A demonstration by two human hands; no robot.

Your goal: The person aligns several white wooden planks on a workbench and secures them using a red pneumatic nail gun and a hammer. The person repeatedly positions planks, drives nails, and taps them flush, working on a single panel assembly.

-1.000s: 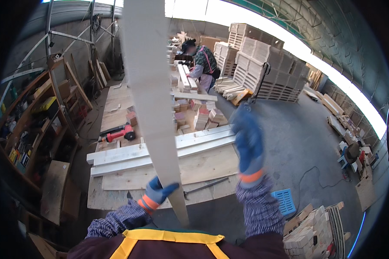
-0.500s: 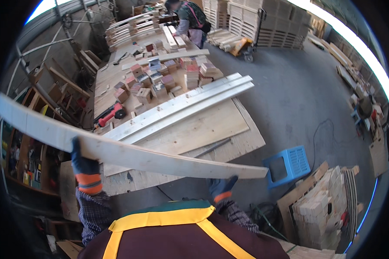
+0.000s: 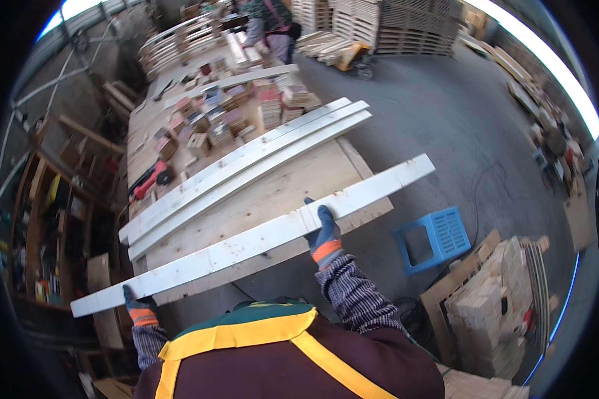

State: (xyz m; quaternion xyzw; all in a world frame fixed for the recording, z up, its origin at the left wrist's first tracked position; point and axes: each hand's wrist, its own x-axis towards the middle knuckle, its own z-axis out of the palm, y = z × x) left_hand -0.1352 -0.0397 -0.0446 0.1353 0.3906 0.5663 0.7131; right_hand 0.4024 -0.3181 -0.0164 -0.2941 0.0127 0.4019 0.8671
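A long pale wooden board (image 3: 246, 244) crosses in front of me, over the near edge of the worktable (image 3: 373, 211), its right end higher in the picture. My left hand (image 3: 137, 304), in a dark blue glove with an orange cuff, grips it near its left end. Right of the board's middle, my right hand (image 3: 324, 229) holds it with the thumb over the top face; the fingers beneath are hidden. Beyond it, two similar boards (image 3: 259, 174) lie side by side on a wide wooden panel (image 3: 273, 189) on the table.
Wood blocks (image 3: 223, 136) and a red power tool (image 3: 154, 178) lie farther up the table. Another person (image 3: 273, 30) stands at its far end. A blue plastic stool (image 3: 439, 241) and a stack of wood pieces (image 3: 489, 299) are at the right. Shelves (image 3: 43, 233) line the left.
The held board has swung round: its left end came down and its right end rose, with its broad face now upward. My right hand moved up, my left hand down.
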